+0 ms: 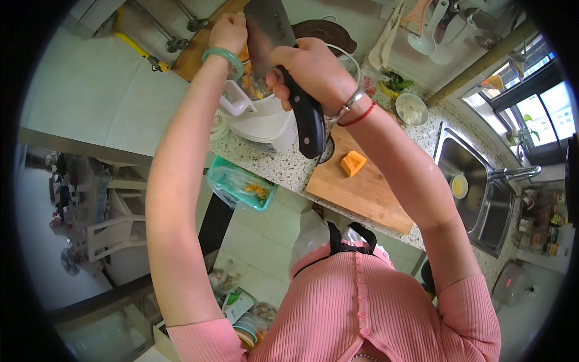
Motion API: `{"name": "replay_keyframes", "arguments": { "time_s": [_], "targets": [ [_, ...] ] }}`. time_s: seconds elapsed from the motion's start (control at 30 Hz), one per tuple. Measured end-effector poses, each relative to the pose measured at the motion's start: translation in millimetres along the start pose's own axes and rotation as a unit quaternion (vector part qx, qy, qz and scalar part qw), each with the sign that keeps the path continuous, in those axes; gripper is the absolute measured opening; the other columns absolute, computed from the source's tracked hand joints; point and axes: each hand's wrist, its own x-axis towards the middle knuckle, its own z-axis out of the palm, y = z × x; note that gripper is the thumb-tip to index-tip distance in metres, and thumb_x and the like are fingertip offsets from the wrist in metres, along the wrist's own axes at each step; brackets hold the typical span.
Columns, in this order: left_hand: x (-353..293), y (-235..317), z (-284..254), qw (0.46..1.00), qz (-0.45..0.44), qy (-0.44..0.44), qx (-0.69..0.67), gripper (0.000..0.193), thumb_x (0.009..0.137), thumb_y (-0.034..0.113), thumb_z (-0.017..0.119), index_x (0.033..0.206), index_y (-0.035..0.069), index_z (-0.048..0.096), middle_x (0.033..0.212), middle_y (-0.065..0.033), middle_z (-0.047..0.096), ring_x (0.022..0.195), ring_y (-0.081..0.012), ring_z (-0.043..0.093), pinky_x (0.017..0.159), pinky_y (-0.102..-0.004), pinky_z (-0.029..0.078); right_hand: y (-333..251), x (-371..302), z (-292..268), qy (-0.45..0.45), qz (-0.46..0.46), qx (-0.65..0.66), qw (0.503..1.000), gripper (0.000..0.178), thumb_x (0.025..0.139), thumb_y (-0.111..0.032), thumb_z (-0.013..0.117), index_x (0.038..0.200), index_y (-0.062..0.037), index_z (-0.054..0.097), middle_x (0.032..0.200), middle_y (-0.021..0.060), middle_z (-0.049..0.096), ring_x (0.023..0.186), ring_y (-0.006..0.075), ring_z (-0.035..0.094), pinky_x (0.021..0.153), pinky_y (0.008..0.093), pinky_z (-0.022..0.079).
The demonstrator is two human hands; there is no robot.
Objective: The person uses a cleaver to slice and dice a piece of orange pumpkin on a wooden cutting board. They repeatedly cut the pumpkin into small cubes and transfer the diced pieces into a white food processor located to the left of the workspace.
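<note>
My right hand (313, 69) is wrapped round the black handle of a kitchen cleaver (269, 27), whose broad grey blade tilts up and away over a white lidless appliance (265, 130). Orange and dark food pieces (253, 84) lie in the appliance's opening, partly covered by the blade. My left hand (229, 35) is closed beside the far end of the blade, with its fingertips hidden; what it grips, if anything, does not show. A chunk of pumpkin (353, 163) rests on a wooden cutting board (368, 193) to the right.
A green bin (241, 184) with a plastic liner and orange scraps sits below the counter edge. On the right are a white bowl (412, 109) and a steel sink (476, 208) holding a small bowl (459, 186). Utensils, including a white ladle (425, 39), hang at the back.
</note>
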Motion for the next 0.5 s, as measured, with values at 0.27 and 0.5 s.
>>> {"name": "replay_keyframes", "arguments": {
  "time_s": [0.27, 0.5],
  "targets": [
    [19, -16, 3, 0.977, -0.017, -0.196, -0.082, 0.025, 0.090, 0.024, 0.065, 0.107, 0.007, 0.071, 0.090, -0.0040, 0.072, 0.065, -0.0146, 0.069, 0.059, -0.0275, 0.053, 6, -10, -27, 0.018, -0.028, 0.006, 0.999, 0.016, 0.084, -0.008, 0.052, 0.075, 0.0059, 0.050, 0.065, 0.0147, 0.061, 0.045, 0.0198, 0.056, 0.040, 0.0359, 0.048],
    [7, 0, -12, 0.987, 0.135, -0.082, 0.025, 0.029, 0.089, 0.033, 0.071, 0.108, 0.010, 0.072, 0.082, -0.0010, 0.069, 0.074, -0.0090, 0.062, 0.069, -0.0250, 0.048, 14, -43, -63, 0.057, 0.002, 0.041, 0.998, 0.015, 0.087, -0.012, 0.055, 0.084, 0.0033, 0.053, 0.069, 0.0110, 0.061, 0.046, 0.0159, 0.054, 0.044, 0.0332, 0.048]
  ]
}}
